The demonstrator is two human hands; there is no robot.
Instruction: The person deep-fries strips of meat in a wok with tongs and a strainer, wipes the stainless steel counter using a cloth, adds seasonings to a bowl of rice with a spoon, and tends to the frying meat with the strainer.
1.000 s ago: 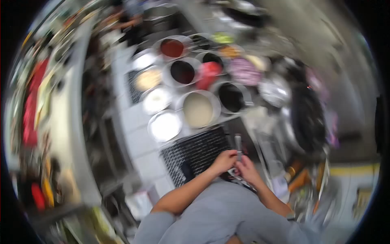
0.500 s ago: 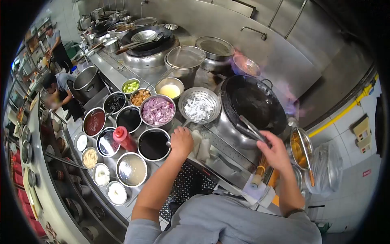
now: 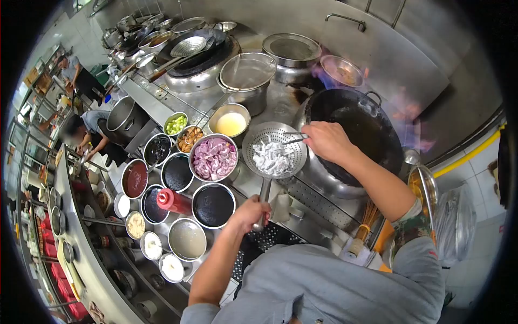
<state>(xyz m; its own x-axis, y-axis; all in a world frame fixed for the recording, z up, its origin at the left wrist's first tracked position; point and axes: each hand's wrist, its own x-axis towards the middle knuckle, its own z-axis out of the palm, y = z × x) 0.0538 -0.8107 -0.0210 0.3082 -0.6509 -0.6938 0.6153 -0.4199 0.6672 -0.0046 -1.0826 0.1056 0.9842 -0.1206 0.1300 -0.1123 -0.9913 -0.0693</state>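
Note:
My left hand (image 3: 252,212) is closed around the handle of a perforated strainer ladle (image 3: 249,141). White, powder-coated strips (image 3: 272,157) lie in its bowl. Above the strainer's right rim, my right hand (image 3: 330,141) grips metal tongs (image 3: 294,138), whose two arms are apart and point left at the strips. Whether the tips touch the strips I cannot tell. Right of the strainer sits a black wok (image 3: 359,135) on its burner, partly covered by my right forearm; dark liquid seems to lie in it.
Flames (image 3: 411,119) rise behind the wok. Sliced onions (image 3: 215,156), dark sauce (image 3: 213,206), a red squeeze bottle (image 3: 174,201) and several other bowls stand at left. A brush (image 3: 362,232) lies at the counter's front. Two people work at far left.
My left hand now holds the strainer's handle plainly. My right hand has moved left from the wok's front edge to the strainer, bringing the tongs over it. Flames behind the wok look larger.

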